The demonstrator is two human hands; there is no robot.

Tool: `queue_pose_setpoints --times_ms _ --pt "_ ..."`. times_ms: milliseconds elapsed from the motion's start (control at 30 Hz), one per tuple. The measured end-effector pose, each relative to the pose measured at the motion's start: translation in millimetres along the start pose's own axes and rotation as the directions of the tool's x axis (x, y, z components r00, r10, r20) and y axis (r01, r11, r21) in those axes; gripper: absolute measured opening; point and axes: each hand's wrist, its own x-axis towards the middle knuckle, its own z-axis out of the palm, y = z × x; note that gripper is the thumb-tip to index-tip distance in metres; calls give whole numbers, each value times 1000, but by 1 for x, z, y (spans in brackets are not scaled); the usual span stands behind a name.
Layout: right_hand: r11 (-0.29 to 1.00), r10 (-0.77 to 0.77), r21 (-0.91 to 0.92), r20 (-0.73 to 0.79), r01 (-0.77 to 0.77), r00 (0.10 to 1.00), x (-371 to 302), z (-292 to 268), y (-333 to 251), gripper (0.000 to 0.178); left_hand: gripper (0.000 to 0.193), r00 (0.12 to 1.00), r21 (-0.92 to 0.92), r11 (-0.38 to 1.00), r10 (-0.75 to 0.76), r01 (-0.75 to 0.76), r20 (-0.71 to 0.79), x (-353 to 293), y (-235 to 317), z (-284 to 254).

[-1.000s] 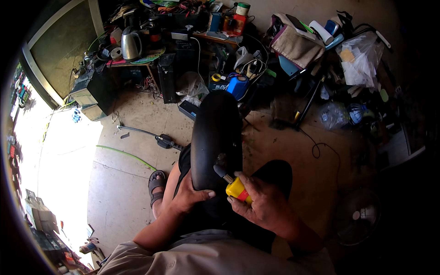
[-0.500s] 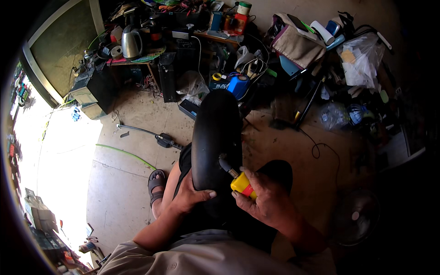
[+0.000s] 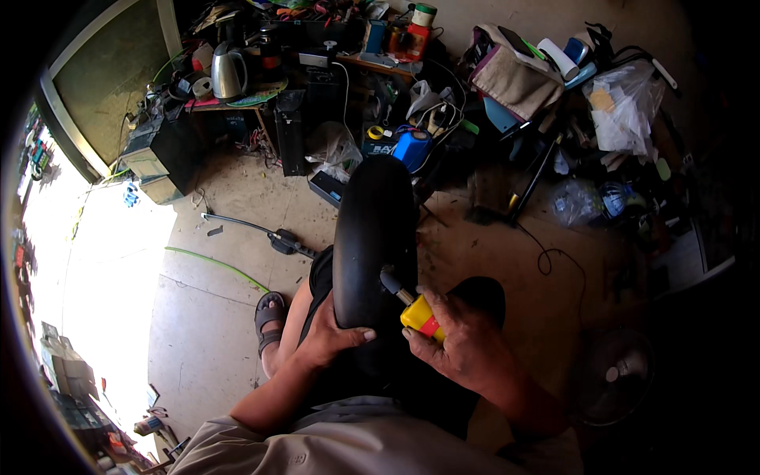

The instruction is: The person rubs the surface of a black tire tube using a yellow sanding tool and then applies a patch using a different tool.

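Observation:
A smooth black tyre (image 3: 366, 226) stands upright between my legs, its curved face toward me. My left hand (image 3: 328, 336) grips the tyre's near left side, fingers around the edge and thumb lying across the surface. In my right hand (image 3: 459, 340) is a yellow and red hand tool (image 3: 425, 318) with a short metal neck. The tool's dark grey rounded tip (image 3: 389, 279) meets the tyre on its right side, at a small rough-looking spot. My right fingers wrap the tool's body and hide part of it.
A cable with a black box (image 3: 283, 241) and a green hose (image 3: 214, 261) lie on the floor at left. Clutter with a steel kettle (image 3: 229, 73) fills the back. At right are plastic bags (image 3: 625, 107), a dark pole (image 3: 538, 178) and a fan (image 3: 613, 374).
The yellow tool and my right hand have shifted very slightly to the right. My left hand keeps its hold on the tyre.

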Motion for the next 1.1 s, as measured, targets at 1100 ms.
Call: queue_pose_setpoints --times_ms 1100 --pt "956 -59 -267 238 124 970 18 -43 -4 66 101 1000 16 1000 0 0 11 3 -4 -3"
